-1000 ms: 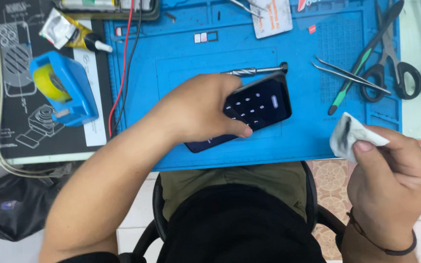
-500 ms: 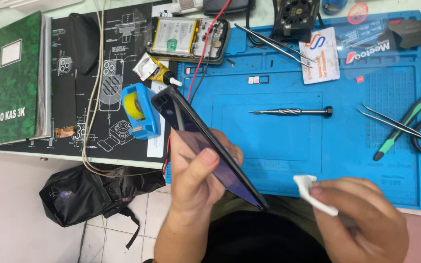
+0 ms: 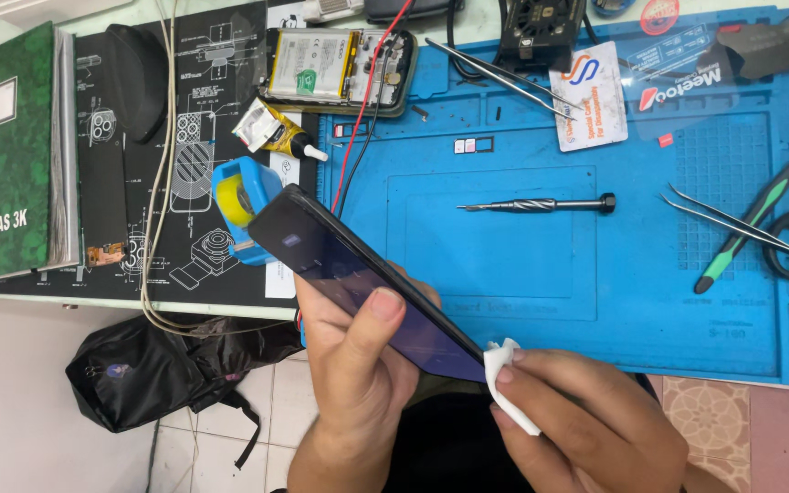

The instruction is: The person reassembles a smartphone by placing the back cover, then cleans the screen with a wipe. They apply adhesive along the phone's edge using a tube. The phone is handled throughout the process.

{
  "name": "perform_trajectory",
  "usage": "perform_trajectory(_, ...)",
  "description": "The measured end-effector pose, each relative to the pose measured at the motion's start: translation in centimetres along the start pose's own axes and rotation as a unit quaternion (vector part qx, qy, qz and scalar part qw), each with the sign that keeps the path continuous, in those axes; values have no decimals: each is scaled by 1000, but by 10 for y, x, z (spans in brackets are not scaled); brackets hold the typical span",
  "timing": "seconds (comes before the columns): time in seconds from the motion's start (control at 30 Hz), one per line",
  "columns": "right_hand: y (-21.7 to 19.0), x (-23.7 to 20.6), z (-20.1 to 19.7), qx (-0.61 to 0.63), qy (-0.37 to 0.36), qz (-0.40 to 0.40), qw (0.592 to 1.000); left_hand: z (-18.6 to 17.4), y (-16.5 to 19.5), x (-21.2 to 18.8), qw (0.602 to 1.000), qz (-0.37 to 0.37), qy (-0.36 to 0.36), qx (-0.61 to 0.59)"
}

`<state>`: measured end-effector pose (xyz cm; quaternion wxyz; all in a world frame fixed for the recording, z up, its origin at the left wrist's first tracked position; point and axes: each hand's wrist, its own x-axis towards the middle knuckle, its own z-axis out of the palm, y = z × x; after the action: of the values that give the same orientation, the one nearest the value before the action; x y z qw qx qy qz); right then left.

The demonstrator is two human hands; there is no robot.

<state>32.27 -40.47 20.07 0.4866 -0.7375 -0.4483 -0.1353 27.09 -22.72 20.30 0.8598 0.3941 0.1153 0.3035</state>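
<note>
Gripping the dark phone [image 3: 358, 288] tilted above the worktop's [image 3: 504, 265] near edge, the left hand [image 3: 358, 365] wraps around its middle. The right hand [image 3: 586, 420] pinches a white wipe [image 3: 504, 379] against its lower corner. Light strokes and a steady grip would seem best here.

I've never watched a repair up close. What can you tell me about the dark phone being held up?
The phone is a thin, flat slab with a glossy dark screen showing a bluish sheen and a black edge. It is lifted off the blue mat and tilted, its top corner toward the upper left. The left hand holds it from below, thumb lying on the glass. The right hand presses a small white wipe against its lower right end.
</note>
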Motion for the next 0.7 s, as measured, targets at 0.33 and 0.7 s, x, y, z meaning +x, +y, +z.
perform_trajectory(0.33, -1, 15, 9, -32, 4, -26, 999, -8, -13, -11, 999, 12, 17, 39)
perform_trajectory(0.7, -2, 23, 12, -36, -11, -14, 999, -14, -20, -10, 999, 2, 19, 40)
